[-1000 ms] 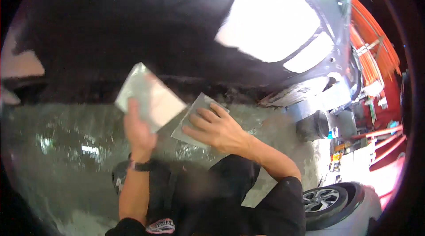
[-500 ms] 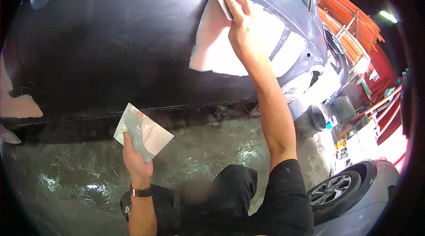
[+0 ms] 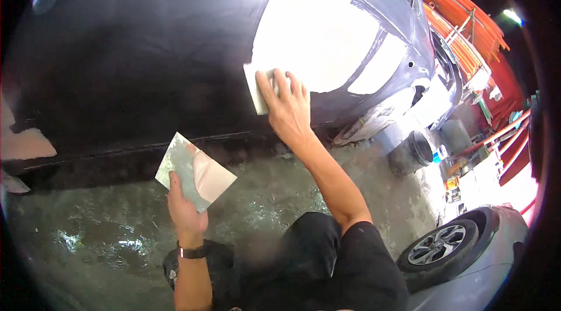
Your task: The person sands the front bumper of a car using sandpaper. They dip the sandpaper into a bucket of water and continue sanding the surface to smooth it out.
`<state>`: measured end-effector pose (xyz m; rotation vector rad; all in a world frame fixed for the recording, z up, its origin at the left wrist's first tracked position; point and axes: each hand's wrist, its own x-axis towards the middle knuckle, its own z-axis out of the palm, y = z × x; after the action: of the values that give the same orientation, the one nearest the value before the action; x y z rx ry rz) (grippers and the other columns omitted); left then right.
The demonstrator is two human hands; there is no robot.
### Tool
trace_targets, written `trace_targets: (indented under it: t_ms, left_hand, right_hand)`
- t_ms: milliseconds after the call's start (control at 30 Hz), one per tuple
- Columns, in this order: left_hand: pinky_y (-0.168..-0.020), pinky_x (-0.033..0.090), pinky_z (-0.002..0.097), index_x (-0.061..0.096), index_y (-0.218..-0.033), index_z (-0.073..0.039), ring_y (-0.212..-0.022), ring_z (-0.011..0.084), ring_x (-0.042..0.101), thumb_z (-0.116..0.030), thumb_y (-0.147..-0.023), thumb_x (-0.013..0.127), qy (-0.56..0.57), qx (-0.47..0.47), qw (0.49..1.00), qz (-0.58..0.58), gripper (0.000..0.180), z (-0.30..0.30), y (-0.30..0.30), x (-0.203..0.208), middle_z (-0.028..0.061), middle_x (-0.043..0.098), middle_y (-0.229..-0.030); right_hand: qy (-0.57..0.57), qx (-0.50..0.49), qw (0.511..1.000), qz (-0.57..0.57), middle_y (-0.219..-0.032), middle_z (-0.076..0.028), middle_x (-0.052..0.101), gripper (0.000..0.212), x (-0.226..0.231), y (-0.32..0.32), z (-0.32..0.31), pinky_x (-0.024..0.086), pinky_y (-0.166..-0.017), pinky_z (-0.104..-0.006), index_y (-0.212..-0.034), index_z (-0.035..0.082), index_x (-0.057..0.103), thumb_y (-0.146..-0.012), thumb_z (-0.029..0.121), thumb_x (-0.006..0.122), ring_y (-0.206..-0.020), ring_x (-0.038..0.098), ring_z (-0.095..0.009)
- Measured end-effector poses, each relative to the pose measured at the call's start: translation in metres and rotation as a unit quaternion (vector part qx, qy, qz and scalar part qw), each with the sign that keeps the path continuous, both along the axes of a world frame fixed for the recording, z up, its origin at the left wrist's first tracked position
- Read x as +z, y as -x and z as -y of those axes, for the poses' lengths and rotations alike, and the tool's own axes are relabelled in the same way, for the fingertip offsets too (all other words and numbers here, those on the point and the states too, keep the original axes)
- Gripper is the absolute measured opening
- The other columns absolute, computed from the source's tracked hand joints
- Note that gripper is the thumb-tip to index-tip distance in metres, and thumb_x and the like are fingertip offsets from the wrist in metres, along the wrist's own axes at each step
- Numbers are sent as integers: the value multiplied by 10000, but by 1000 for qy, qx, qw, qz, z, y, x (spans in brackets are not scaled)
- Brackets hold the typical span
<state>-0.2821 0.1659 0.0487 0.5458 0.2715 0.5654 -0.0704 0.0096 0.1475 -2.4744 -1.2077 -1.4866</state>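
My right hand (image 3: 287,101) presses a flat filler spreader (image 3: 256,90) against the dark car body panel (image 3: 158,48), its fingers laid along the blade. The spreader sits at the lower left corner of a broad patch of pale body filler (image 3: 315,30). Nearer to me, my left hand (image 3: 186,206) holds a square mixing plate (image 3: 190,165) by its lower corner, thumb on top. A smooth mound of pinkish filler (image 3: 211,179) covers the plate's right side.
More pale filler (image 3: 29,144) lies on the panel at far left. A black bucket (image 3: 412,150) stands on the wet concrete floor (image 3: 117,223). A silver car's wheel (image 3: 438,245) is at lower right, with orange tubes (image 3: 461,7) behind.
My right hand has drawn the spreader down and left, from the filler patch's top edge to its lower left corner. The left hand and plate have shifted slightly right.
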Motion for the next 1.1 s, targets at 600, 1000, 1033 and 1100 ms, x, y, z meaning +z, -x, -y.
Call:
trace_targets:
  t_ms: [600,1000,1033,1100]
  left_hand:
    - [-980,477,375,486,-1351,10,-1146,208,597,-363,-1064,434,-16,3,1000,25,474,1,6,2,83,590,-1277]
    - [-976,489,373,481,-1357,7,-1151,213,604,-359,-1064,433,8,-12,1000,1,472,1,12,5,86,587,-1286]
    - [-975,489,374,481,-1357,8,-1150,212,603,-358,-1063,434,6,-14,1000,5,471,2,12,7,87,588,-1284]
    - [-973,489,375,482,-1356,8,-1149,212,603,-354,-1063,436,7,-19,1000,11,468,3,11,8,89,588,-1280]
  right_hand:
    - [-89,22,991,102,-1254,-130,576,522,147,-48,-5,425,-969,-471,-1374,226,569,-880,64,526,-1154,563,-293]
    - [-63,65,995,45,-1174,-138,562,688,88,-17,-19,481,-842,-446,-1373,215,577,-726,-15,624,-1056,573,-338]
    - [-58,53,996,34,-1182,-136,554,695,74,-12,-21,475,-835,-446,-1375,214,572,-719,-9,626,-1066,565,-338]
    - [-49,33,998,37,-1197,-129,537,703,41,-12,-20,464,-821,-448,-1374,210,567,-705,2,635,-1085,550,-335]
